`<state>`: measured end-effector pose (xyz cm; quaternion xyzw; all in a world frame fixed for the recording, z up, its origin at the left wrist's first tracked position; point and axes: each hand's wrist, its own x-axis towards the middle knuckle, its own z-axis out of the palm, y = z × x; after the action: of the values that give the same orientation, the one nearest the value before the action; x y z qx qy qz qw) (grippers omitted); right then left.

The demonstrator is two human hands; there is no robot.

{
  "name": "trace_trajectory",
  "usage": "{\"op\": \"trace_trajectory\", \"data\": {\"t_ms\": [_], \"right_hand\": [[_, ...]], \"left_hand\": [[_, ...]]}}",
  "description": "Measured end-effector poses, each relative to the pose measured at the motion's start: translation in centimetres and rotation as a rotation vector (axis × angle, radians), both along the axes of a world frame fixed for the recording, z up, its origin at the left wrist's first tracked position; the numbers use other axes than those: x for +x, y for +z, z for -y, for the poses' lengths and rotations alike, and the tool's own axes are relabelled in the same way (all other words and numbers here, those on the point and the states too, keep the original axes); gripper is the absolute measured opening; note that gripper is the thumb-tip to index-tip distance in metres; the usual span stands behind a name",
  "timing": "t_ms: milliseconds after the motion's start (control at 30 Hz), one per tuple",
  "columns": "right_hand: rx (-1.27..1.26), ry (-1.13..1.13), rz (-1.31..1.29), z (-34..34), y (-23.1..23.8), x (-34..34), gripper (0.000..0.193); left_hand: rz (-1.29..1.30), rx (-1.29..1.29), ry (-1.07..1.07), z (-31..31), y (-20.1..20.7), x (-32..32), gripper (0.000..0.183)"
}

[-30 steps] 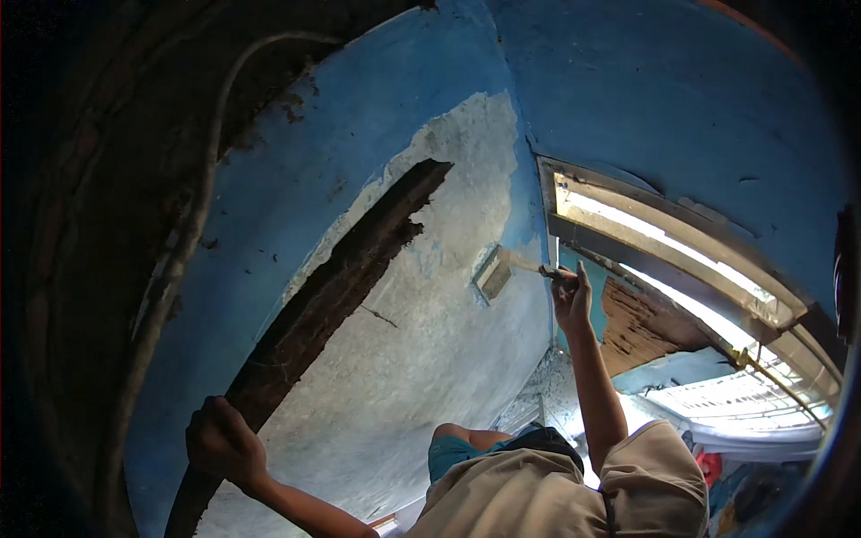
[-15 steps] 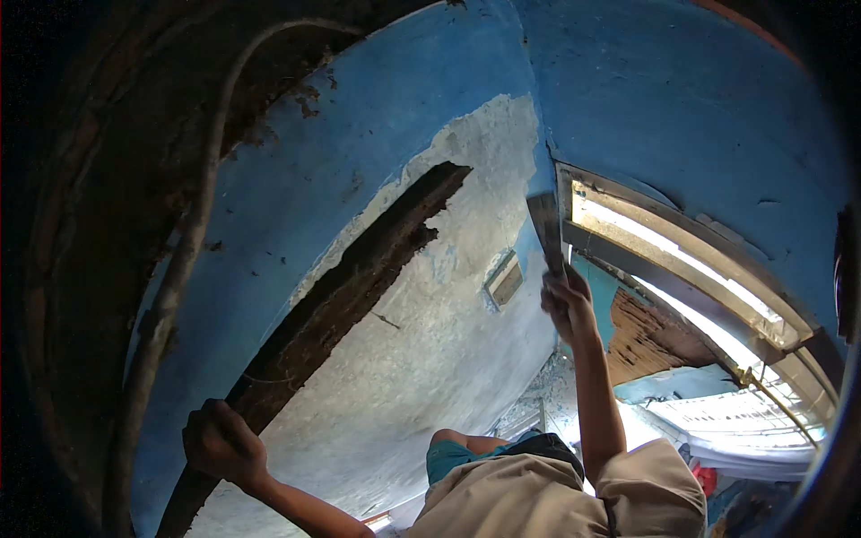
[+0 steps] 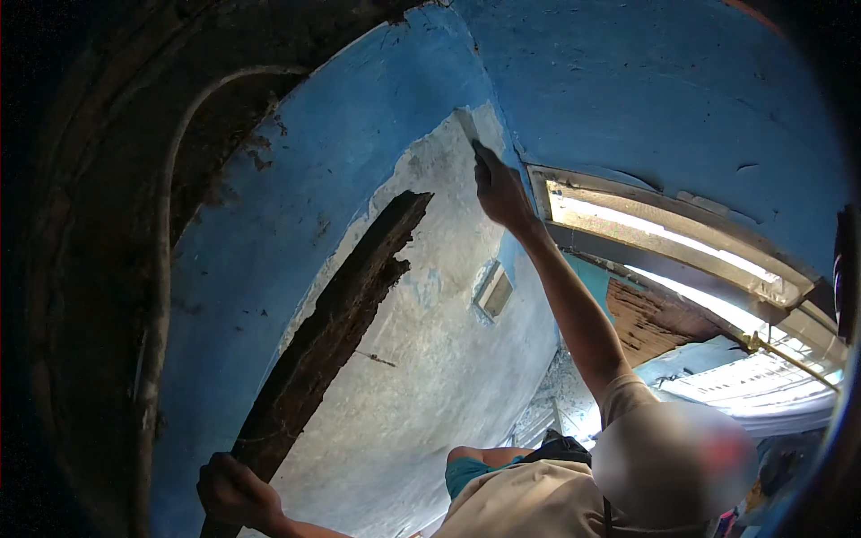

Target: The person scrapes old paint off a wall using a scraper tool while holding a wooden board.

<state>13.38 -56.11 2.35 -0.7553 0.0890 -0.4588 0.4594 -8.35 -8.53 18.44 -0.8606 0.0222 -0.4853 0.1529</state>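
In my raised right hand (image 3: 504,190) is a scraper (image 3: 467,126) with a flat blade. Its tip is at the upper part of the bare patch (image 3: 439,332), by the ragged edge of the blue paint (image 3: 269,233). Low on the left, my left hand (image 3: 239,491) is closed around a dark, rough wooden beam (image 3: 327,345) with broken, splintered edges. The beam slants up across the wall in front of the bare greyish-white plaster. My fingers partly hide the scraper's handle.
A pale pipe (image 3: 160,296) runs down the left side. To the right are a framed opening (image 3: 673,238) letting in light, and a peeling brown panel (image 3: 659,323). A small box-like fitting (image 3: 493,293) sits in the wall, and a thin wire (image 3: 377,359) sticks out of it.
My right hand has moved up and left with the scraper, from beside the window frame to the top of the bare plaster. My left hand still grips the beam; the view has shifted slightly.
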Motion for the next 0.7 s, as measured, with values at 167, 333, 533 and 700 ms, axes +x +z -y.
{"op": "trace_trajectory", "data": {"t_ms": [167, 333, 533, 700], "right_hand": [[0.049, -0.091, 0.025, 2.4, 2.0, 0.7, 0.035], [0.118, 0.062, -0.199, 0.7, 3.3, -1.9, 0.035], [0.136, -0.016, -0.129, -1.5, 2.7, -1.0, 0.031], [0.083, -0.205, -0.117, 4.5, 1.8, 2.6, 0.034]], "left_hand": [[-0.043, -0.086, 0.025, 0.0, -0.1, -0.7, 0.051], [0.059, 0.011, 0.073, 0.5, 0.1, -0.1, 0.048], [0.040, -0.035, 0.067, -0.1, 0.1, -0.1, 0.046], [0.039, 0.027, 0.067, 0.4, -0.4, 0.6, 0.046]]}}
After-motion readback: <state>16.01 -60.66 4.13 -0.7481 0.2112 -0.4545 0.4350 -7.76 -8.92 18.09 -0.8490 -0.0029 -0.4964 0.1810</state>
